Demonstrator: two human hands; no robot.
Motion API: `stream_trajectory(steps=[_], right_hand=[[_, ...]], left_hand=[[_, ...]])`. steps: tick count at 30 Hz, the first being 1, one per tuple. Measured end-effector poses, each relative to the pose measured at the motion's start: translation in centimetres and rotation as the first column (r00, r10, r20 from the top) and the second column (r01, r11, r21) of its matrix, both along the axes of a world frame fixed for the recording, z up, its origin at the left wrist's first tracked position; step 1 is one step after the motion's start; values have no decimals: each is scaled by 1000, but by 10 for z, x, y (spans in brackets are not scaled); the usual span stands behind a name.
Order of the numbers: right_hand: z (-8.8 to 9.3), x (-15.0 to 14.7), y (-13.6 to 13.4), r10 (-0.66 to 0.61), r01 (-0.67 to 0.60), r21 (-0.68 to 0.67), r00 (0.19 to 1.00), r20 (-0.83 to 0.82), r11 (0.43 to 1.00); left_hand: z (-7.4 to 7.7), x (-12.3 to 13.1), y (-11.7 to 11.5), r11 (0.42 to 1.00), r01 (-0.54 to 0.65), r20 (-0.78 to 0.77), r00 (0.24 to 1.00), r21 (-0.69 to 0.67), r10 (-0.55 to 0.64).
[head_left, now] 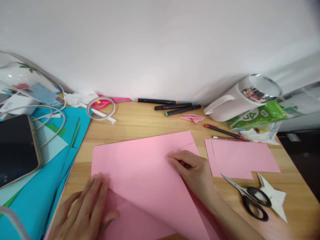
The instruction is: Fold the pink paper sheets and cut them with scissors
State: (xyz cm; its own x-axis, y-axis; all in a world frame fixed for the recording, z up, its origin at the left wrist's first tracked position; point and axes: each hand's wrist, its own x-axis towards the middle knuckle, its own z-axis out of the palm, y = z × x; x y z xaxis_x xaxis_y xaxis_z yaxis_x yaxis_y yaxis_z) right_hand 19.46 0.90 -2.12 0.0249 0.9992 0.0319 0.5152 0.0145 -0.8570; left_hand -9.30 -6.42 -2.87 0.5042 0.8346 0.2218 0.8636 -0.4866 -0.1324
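Large pink paper (140,160) lies across the middle of the wooden desk, with a darker, shaded layer at the lower left under a slanting edge. My left hand (87,203) rests flat on its left side, fingers stretched out and the thumb apart. Thumb and index finger of my right hand (196,173) are pinched together on the paper's upper right part. What exactly lies between those fingertips is hard to see. Black-handled scissors (252,198) lie to the right of my right forearm, their blades slightly apart, next to a cream paper star (275,195).
Smaller pink pieces (240,158) lie at right below pens (222,131). A white mug (235,100) and green packet (270,115) stand behind. Markers (175,106), pink scissors (112,101) and a tape ring (100,108) line the wall. Blue sheets (50,186) and a phone (18,150) occupy the left.
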Motion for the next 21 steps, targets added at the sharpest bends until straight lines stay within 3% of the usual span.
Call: stream_trajectory(steps=[21], right_hand=[[0, 0, -1, 14, -14, 13, 999, 38, 1000]], left_hand=[[4, 0, 0, 1000, 10, -4, 1000, 19, -10]])
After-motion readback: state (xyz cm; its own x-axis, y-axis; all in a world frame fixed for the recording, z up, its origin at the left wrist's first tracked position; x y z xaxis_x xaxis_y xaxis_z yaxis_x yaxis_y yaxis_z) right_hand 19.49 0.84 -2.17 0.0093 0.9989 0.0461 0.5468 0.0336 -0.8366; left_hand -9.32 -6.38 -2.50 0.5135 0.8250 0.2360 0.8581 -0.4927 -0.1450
